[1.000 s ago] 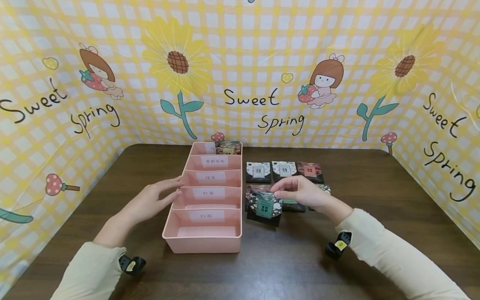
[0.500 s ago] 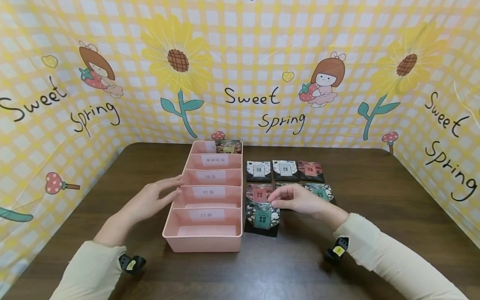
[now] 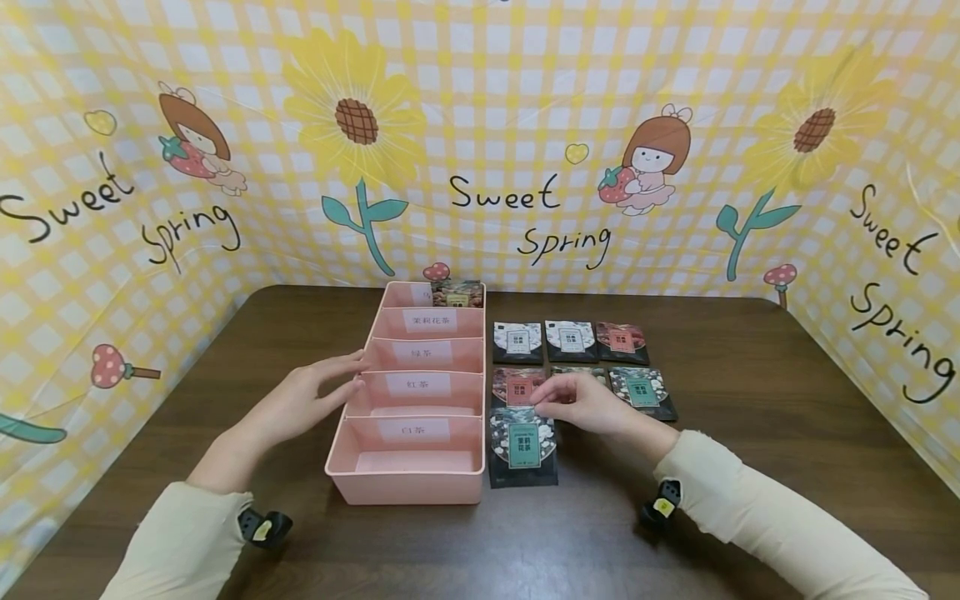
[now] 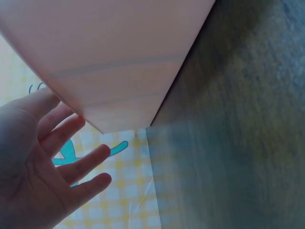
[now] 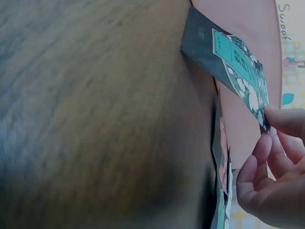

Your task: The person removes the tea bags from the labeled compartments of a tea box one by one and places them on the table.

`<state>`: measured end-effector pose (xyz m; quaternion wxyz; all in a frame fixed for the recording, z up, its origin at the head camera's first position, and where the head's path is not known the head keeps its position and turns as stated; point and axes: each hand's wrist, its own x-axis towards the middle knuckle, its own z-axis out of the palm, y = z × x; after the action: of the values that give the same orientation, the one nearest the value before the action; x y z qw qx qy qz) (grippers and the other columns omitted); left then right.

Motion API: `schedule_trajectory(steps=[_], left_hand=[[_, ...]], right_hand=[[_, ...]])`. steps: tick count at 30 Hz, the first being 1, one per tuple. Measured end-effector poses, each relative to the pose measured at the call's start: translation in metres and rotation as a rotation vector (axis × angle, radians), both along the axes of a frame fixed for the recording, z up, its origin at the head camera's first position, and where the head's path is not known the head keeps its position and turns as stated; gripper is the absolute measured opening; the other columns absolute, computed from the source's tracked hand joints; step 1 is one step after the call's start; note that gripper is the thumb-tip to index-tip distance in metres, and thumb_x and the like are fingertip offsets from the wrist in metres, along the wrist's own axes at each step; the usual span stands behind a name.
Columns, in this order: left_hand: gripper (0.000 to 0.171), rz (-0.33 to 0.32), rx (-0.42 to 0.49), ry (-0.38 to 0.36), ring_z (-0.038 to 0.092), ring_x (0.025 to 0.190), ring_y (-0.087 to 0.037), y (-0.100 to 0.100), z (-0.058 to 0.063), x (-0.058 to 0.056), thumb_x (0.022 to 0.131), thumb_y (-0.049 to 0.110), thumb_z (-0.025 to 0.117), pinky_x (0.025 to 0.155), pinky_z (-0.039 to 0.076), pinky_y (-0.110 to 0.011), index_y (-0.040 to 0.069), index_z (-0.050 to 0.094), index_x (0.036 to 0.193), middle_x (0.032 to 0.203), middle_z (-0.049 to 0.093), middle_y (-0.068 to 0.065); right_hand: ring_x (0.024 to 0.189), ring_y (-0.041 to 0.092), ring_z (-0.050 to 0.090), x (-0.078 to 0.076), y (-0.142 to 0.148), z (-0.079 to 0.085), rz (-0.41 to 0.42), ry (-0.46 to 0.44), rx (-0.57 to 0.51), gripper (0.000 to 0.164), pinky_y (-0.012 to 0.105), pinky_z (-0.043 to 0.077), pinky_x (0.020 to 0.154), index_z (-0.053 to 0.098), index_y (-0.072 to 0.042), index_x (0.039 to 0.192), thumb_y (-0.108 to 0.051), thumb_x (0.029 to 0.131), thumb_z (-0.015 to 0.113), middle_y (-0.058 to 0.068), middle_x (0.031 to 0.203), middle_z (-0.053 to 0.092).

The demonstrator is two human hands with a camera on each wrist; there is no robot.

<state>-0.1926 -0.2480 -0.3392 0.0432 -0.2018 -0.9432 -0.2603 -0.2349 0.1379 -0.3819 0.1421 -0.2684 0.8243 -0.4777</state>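
My right hand [image 3: 592, 408] pinches the upper corner of a dark tea sachet [image 3: 523, 450] with a teal label and white flower print. In the right wrist view that sachet [image 5: 238, 59] slants up off the table, thumb and index finger at its edge. Directly left of it stands a long pink divided box [image 3: 405, 490] with paper labels on its compartments. My left hand [image 3: 300, 404] rests its fingertips on the box's left rim. Relaxed, spread fingers of the left hand [image 4: 52, 162] show beside the box wall in the left wrist view.
Beyond the held sachet, more sachets lie in two rows: two white ones [image 3: 517, 340], red ones [image 3: 622, 342], a teal-labelled one [image 3: 642, 392] and one mostly behind the right hand. A brown-patterned sachet [image 3: 459, 293] stands in the box's farthest compartment. A checked cloth [image 3: 480, 125] hangs behind.
The right hand has drawn the teal-labelled sachet toward the near side and slightly left, uncovering the red sachet and the teal one in the row behind. The left hand stays put.
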Motion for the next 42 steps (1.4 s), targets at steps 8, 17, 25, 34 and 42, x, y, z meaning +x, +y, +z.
schedule_trajectory(steps=[8, 17, 25, 34, 42], left_hand=[[0.037, 0.005, 0.004, 0.005, 0.046, 0.127, -0.039, 0.000, -0.001, 0.000, 0.094, 0.024, 0.056, 0.104, 0.037, -0.055, 0.005, 0.058, 0.126, 0.139, 0.049, -0.018], [0.037, 0.000, 0.006, 0.014, 0.047, 0.126, -0.040, 0.000, 0.000, 0.001, 0.094, 0.024, 0.056, 0.102, 0.038, -0.056, 0.005, 0.058, 0.127, 0.138, 0.050, -0.018], [0.037, -0.002, 0.007, 0.016, 0.047, 0.126, -0.040, 0.000, 0.000, 0.000, 0.093, 0.023, 0.057, 0.102, 0.038, -0.056, 0.005, 0.058, 0.126, 0.137, 0.050, -0.019], [0.037, 0.005, 0.009, 0.010, 0.047, 0.126, -0.039, 0.000, -0.002, 0.000, 0.094, 0.023, 0.056, 0.103, 0.037, -0.055, 0.005, 0.058, 0.126, 0.137, 0.050, -0.019], [0.037, -0.006, 0.009, 0.034, 0.048, 0.125, -0.039, -0.001, -0.001, 0.000, 0.093, 0.022, 0.057, 0.103, 0.038, -0.055, 0.005, 0.058, 0.125, 0.136, 0.051, -0.019]], right_hand=[[0.073, 0.006, 0.060, 0.000, -0.006, -0.008, -0.060, 0.014, 0.058, 0.014, 0.020, 0.052, 0.067, 0.069, 0.000, 0.095, -0.009, 0.084, 0.067, 0.016, 0.094, 0.071], [0.069, 0.006, 0.058, 0.001, -0.009, -0.011, -0.091, -0.005, 0.102, 0.011, 0.023, 0.049, 0.062, 0.070, 0.000, 0.093, -0.006, 0.084, 0.066, 0.014, 0.090, 0.071], [0.073, 0.006, 0.061, 0.002, -0.009, -0.010, -0.096, -0.001, 0.111, 0.013, 0.023, 0.051, 0.064, 0.070, 0.000, 0.094, -0.007, 0.083, 0.067, 0.014, 0.092, 0.071], [0.074, 0.008, 0.060, 0.001, -0.008, -0.005, -0.109, 0.006, 0.105, 0.015, 0.024, 0.050, 0.066, 0.069, 0.000, 0.096, -0.007, 0.083, 0.067, 0.013, 0.090, 0.071], [0.076, 0.009, 0.060, -0.004, -0.005, 0.012, -0.136, 0.042, 0.109, 0.018, 0.024, 0.050, 0.068, 0.069, -0.003, 0.099, -0.013, 0.085, 0.067, 0.010, 0.096, 0.071]])
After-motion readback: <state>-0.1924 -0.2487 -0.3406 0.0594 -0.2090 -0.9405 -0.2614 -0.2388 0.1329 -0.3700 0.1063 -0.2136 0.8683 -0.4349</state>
